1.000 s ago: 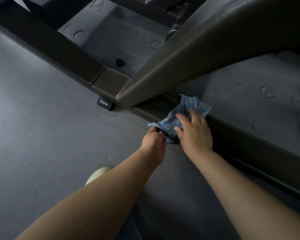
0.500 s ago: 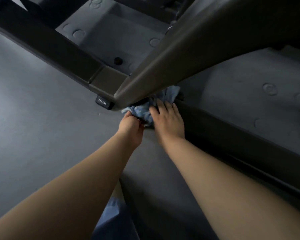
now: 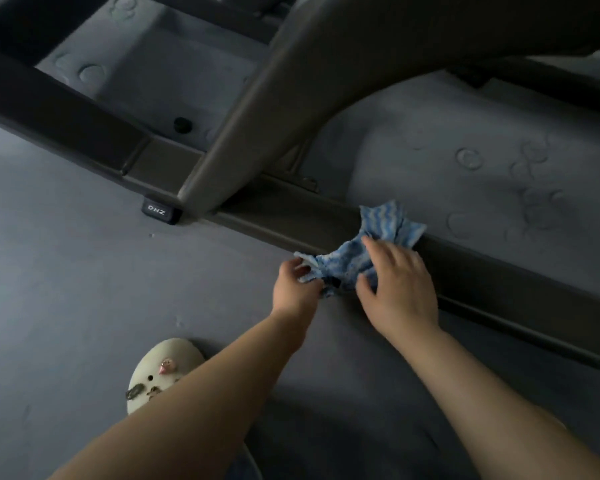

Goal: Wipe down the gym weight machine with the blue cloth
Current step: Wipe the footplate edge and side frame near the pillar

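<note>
The blue striped cloth (image 3: 378, 240) lies crumpled over the dark floor rail (image 3: 499, 271) of the weight machine, right of where the slanted upright (image 3: 257, 116) meets the rail. My right hand (image 3: 399, 289) presses on the cloth with spread fingers, thumb toward me. My left hand (image 3: 293, 289) pinches the cloth's near left corner at the rail's front edge. Both forearms reach in from the bottom of the view.
A black foot cap marked DHZ (image 3: 158, 211) sits at the rail's front, left of the upright. Grey rubber floor (image 3: 66, 289) spreads to the left and near me. My pale clog with charms (image 3: 163, 372) stands on the floor under my left forearm.
Both hands slid the cloth right along the rail, away from the base of the upright where it was tucked half a second ago. The view shifted and my clog came into sight.
</note>
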`<action>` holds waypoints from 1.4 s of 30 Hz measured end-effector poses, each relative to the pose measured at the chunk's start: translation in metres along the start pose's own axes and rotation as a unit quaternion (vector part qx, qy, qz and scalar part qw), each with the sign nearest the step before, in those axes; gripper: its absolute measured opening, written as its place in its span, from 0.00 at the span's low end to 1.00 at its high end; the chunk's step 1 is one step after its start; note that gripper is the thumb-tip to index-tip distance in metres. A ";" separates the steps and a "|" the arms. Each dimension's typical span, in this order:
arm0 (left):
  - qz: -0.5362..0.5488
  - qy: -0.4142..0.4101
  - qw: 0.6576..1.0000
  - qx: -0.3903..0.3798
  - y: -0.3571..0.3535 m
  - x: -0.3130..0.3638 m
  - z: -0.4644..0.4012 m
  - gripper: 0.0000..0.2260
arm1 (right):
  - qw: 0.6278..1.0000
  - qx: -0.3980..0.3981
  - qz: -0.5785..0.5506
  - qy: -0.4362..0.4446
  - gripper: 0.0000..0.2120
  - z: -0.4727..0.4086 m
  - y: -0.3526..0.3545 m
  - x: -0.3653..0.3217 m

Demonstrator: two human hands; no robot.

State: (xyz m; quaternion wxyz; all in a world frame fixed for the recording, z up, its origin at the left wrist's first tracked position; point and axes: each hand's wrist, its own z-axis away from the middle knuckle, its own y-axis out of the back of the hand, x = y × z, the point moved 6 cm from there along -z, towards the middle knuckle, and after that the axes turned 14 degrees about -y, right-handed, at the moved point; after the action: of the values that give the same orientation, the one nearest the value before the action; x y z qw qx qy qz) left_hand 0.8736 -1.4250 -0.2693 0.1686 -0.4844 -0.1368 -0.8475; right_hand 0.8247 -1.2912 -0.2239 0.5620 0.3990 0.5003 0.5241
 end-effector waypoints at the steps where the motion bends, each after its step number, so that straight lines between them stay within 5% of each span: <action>1: -0.094 -0.040 0.994 0.024 0.008 0.003 0.001 0.14 | 0.999 0.039 -0.022 -0.007 0.26 -0.001 0.004 -0.002; 4: -0.281 -0.296 0.912 -0.035 -0.001 0.029 0.012 0.12 | 0.994 0.091 -0.065 -0.006 0.23 -0.004 0.014 -0.006; 6: -0.324 -0.356 0.867 -0.131 -0.022 0.028 0.018 0.18 | 0.998 0.025 -0.052 -0.024 0.24 -0.014 0.003 -0.003; 8: -0.326 -0.299 0.887 -0.132 -0.035 0.022 0.022 0.22 | 0.999 -0.026 -0.004 -0.033 0.27 -0.025 -0.011 0.001; 11: -0.217 -0.117 0.969 0.021 -0.041 0.017 0.030 0.21 | 0.998 -0.042 0.047 -0.007 0.29 -0.042 -0.019 -0.009; 13: -0.083 -0.027 0.993 0.081 -0.050 0.017 0.030 0.22 | 0.996 -0.077 0.046 0.017 0.30 -0.056 -0.018 -0.024; 18: 0.174 0.067 0.966 0.178 -0.049 0.021 0.012 0.25 | 0.980 -0.180 0.010 0.079 0.33 -0.096 -0.014 -0.053; 21: 0.139 0.021 0.960 0.242 -0.036 0.020 0.009 0.23 | 0.965 -0.250 -0.029 0.071 0.35 -0.111 -0.016 -0.061; 25: 0.099 0.009 0.946 0.308 -0.026 0.013 0.008 0.13 | 0.969 -0.242 -0.024 0.052 0.37 -0.114 -0.024 -0.061; 29: 0.056 0.108 0.953 0.279 -0.034 -0.007 0.001 0.12 | 0.974 -0.223 -0.010 0.047 0.38 -0.110 -0.022 -0.043; 33: 0.058 0.097 0.964 0.241 -0.058 -0.016 0.008 0.09 | 0.975 -0.218 0.003 0.039 0.41 -0.102 -0.018 -0.006; 38: 0.123 0.177 0.966 0.143 -0.113 -0.043 0.029 0.11 | 0.978 -0.207 0.018 -0.011 0.40 -0.085 -0.004 0.063; 42: 0.100 0.159 0.971 0.148 -0.122 -0.039 0.031 0.14 | 0.983 -0.162 0.090 -0.013 0.38 -0.072 0.000 0.080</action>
State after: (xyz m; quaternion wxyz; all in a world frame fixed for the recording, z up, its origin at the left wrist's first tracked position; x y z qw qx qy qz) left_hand 0.8653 -1.2962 -0.2959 0.3419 -0.3245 -0.1834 -0.8627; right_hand 0.7501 -1.2178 -0.2485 0.5758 0.3532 0.3635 0.6415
